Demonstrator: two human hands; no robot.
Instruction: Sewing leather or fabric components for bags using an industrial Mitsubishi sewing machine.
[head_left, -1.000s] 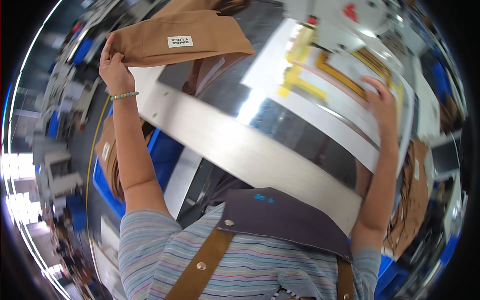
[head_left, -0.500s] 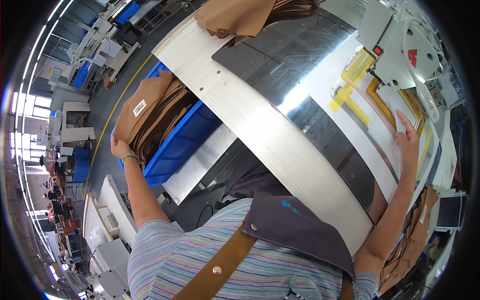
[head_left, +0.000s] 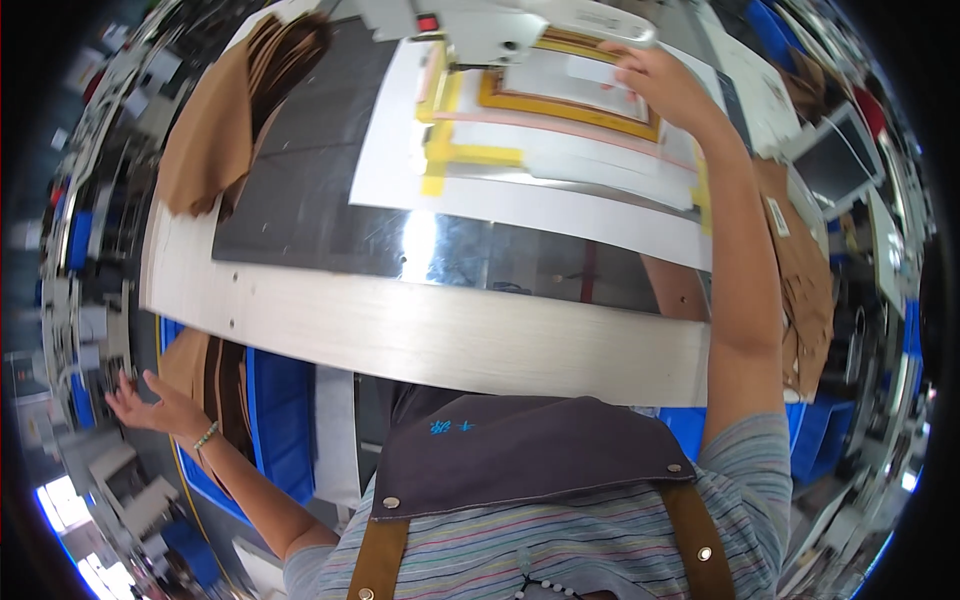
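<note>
My left hand is open, fingers apart, beside a blue bin holding stacked brown fabric pieces. My right hand reaches to a white template marked with yellow tape and frames, its fingers apart and slightly blurred over the upper right part, beside a white machine head. The template lies on a dark polished plate. A bundle of brown fabric rests at the table's upper left.
The pale table edge spans in front of me. At the right are more brown pieces, a monitor and blue bins. Other workstations line the curved edges of the view.
The labelled brown piece my left hand held aloft went down onto the bin's stack; that hand has since let go and moved off it. The view has turned, squaring the table before me.
</note>
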